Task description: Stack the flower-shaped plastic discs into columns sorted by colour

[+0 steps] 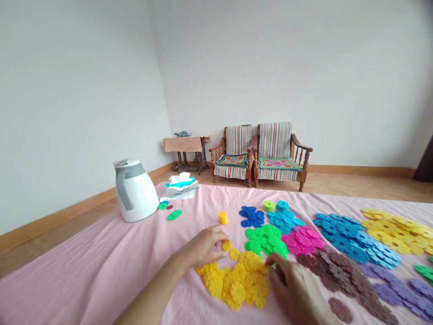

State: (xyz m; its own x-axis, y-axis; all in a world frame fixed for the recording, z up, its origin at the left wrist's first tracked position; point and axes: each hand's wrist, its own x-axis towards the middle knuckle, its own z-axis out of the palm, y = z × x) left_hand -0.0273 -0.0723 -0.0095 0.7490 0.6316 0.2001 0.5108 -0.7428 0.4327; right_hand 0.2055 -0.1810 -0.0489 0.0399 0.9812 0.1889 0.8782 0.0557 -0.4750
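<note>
From where I stand, I see two bare hands working above a table covered with pink cloth (84,280). The main thing in front of them is a loose pile of yellow flower-shaped discs (238,280), which lies between the two hands, at the near side of the cloth. The left hand (205,246) is over the far left part of this pile; its thumb and its forefinger are apart, and just beside their tips there is one small yellow disc (226,246). A second loose disc (234,254) lies next to it, near the pile. The right hand (295,283) is at the right edge of the pile, with thumb and forefinger bent toward it (whether they pinch a disc, I cannot tell).

Beyond the left hand, a short yellow stack (223,218) stands upright by itself. To the right of it are heaps sorted by colour: dark blue (252,217), bright green (265,239), light blue (284,220) and pink (304,239). Near the right hand there are also brown discs (348,275). Farther left, a white and grey jug (138,194) stands near a tissue box (181,186).
</note>
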